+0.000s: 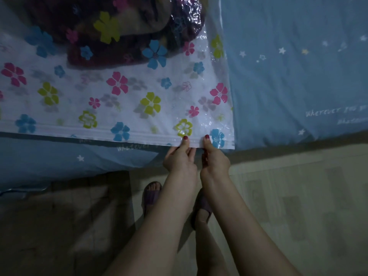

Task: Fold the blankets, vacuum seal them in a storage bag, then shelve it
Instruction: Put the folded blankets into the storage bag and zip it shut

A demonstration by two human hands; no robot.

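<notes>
We stand by the bed. Our left hand and right hand both pinch the zip strip at the near edge of the flowery bag, side by side. We think we are closing it. Next, we should press along the strip. Farther back, the folded blankets sit inside.

The blankets inside the flowered bag run past the top edge; their fingers beneath the seal are probably hidden.
</notes>
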